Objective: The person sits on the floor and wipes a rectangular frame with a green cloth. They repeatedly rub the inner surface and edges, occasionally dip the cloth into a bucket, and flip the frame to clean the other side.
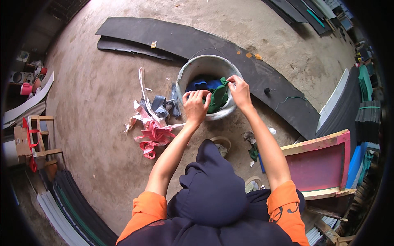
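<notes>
A grey bucket [183,75] stands on the floor in front of me, with a blue cloth [200,85] and a green cloth [219,99] inside. At the right side of its mouth, my right hand [240,92] pinches the upper edge of the green cloth. My left hand [196,107] is at the near left rim, its fingers curled and its thumb against the green cloth; its fingertips are partly hidden. Left of the bucket lie red and white plastic strips [154,132] and grey scraps [159,103].
Long black sheets [164,35] lie on the floor behind the bucket. A pink-red framed screen [318,162] leans at the right, near stacked dark sheets [342,104]. A wooden rack [43,135] stands at the left. A sandal [222,144] shows below the bucket.
</notes>
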Demonstrator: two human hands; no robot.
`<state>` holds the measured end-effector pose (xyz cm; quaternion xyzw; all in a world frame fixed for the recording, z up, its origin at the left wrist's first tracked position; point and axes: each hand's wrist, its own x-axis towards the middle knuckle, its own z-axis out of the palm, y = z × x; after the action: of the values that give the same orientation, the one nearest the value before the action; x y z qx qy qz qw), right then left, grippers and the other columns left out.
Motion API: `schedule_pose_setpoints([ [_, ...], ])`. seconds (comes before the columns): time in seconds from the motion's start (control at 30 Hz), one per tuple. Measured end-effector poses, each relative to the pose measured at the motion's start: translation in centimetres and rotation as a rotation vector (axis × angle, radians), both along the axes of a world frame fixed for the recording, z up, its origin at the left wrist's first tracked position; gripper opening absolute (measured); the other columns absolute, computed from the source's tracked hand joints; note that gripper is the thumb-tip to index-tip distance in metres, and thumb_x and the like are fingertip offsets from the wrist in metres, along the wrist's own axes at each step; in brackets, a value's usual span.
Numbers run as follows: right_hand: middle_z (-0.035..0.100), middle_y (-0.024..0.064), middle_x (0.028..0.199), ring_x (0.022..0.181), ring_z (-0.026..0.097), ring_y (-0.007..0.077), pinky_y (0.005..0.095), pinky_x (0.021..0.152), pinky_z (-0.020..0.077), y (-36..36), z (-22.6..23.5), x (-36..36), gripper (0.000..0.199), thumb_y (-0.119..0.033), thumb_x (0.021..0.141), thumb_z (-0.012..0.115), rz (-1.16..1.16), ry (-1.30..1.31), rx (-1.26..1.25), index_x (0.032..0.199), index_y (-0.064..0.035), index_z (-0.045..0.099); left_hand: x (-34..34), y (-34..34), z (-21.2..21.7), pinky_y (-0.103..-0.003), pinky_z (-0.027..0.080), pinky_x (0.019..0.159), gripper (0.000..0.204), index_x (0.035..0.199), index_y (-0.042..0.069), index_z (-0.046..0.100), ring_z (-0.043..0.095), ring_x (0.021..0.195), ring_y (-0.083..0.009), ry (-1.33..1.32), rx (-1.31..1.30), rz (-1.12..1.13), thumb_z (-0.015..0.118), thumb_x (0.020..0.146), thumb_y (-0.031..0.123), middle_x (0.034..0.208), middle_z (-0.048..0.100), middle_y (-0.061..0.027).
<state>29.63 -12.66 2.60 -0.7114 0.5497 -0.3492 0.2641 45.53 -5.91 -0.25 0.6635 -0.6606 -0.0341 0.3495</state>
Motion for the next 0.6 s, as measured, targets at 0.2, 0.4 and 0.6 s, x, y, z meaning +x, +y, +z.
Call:
schedule_pose_setpoints([
  [0.2,0.061,0.0151,0.084,0.074,0.061,0.0265,0.0339,0.067,0.0468,-0.6,7.0,-1.4,0.015,-0.002,0.080,0.052,0.180,-0.005,0.132,0.093,-0.0032,0.057,0.2,-2.5,1.5,-0.033,0.039,0.089,0.033,0.115,0.003,0.049,0.057,0.096,-0.0235,0.684,0.041,-0.344,0.055,0.086,0.017,0.105,0.059,-0.0110],
  [0.4,0.062,0.0151,0.085,0.078,0.062,0.0268,0.0343,0.069,0.0472,1.7,12.6,-3.3,0.022,-0.003,0.081,0.053,0.211,0.077,0.093,0.102,-0.0051,0.055,-1.4,-4.6,6.7,-0.027,0.048,0.070,0.036,0.107,0.000,0.055,0.060,0.075,-0.0125,0.702,0.433,-0.788,0.066,0.080,0.021,0.084,0.065,-0.0077],
  [0.6,0.061,0.0164,0.088,0.078,0.061,0.0267,0.0350,0.069,0.0469,5.8,18.0,-8.2,0.021,-0.011,0.081,0.058,0.148,0.244,0.036,0.099,-0.0007,0.057,-4.2,-4.2,10.7,-0.020,0.039,0.060,0.021,0.080,0.004,0.053,0.046,0.069,-0.0024,1.031,0.489,-0.959,0.064,0.083,0.020,0.072,0.051,0.0046],
])
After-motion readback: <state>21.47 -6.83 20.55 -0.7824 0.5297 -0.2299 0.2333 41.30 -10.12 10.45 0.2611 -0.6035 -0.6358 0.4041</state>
